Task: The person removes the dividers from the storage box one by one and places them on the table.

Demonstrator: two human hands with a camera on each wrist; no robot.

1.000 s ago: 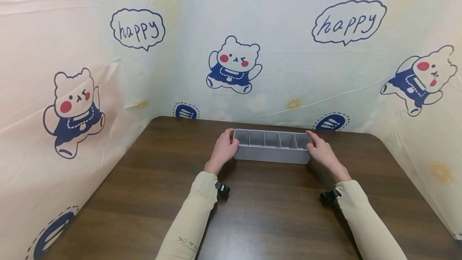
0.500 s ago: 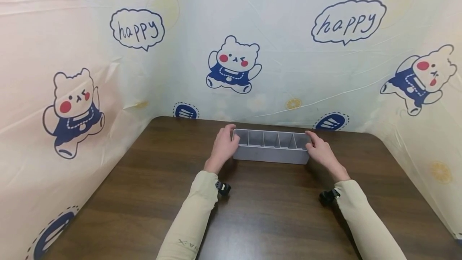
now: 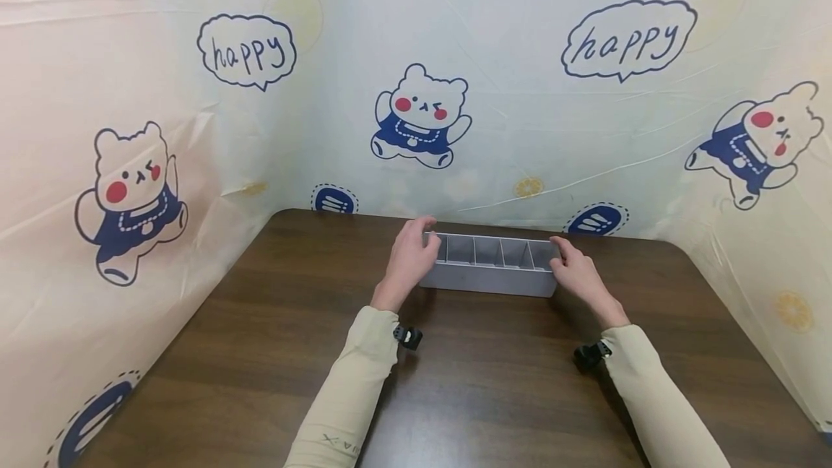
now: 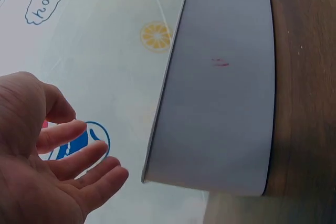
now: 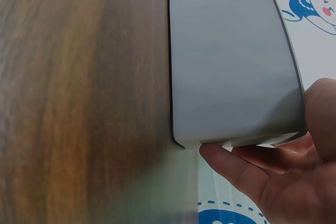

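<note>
Gray tray (image 3: 489,281) is resting on the table (image 3: 487,352). Left hand (image 3: 409,258) is hovering by the tray's left end, fingers loose, holding nothing; right hand (image 3: 580,276) is gripping its right end. Tray is probably being positioned; next move is likely calling for right-hand release.

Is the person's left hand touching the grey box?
No, in the left wrist view a visible gap separates the left hand from the grey box.

Grey box (image 3: 487,280): open-topped, five compartments (image 3: 487,250) in row, red marks (image 4: 222,64) on near side; upright near table's (image 3: 494,367) far edge.
</note>
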